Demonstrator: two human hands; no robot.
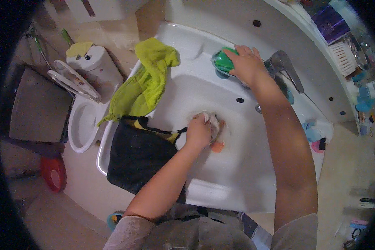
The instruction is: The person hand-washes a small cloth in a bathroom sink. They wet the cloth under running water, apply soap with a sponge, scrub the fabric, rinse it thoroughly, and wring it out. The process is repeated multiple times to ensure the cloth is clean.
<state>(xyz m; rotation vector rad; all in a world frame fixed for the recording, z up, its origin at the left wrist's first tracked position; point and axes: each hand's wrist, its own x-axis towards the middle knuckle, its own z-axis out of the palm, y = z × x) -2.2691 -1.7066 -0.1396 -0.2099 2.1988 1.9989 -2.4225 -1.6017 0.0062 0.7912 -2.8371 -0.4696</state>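
Note:
In the basin of the white sink [250,140], my left hand [199,131] is closed on a bunched, pale wet cloth [211,120]. An orange part [218,147] lies just below the cloth. My right hand [246,64] is at the back of the sink, its fingers spread over a green object [224,61] in a clear dish or wrapping; whether it grips this I cannot tell. A black cloth item with yellow lining [140,153] hangs over the left rim, and a lime-green towel [151,81] lies above it.
The faucet [279,62] stands behind my right wrist. A toilet [84,125] and a dark lidded bin [39,106] are at the left, with a red plastic object [53,173] below. A shelf at the upper right holds a purple package [329,25] and a white plastic basket [343,58].

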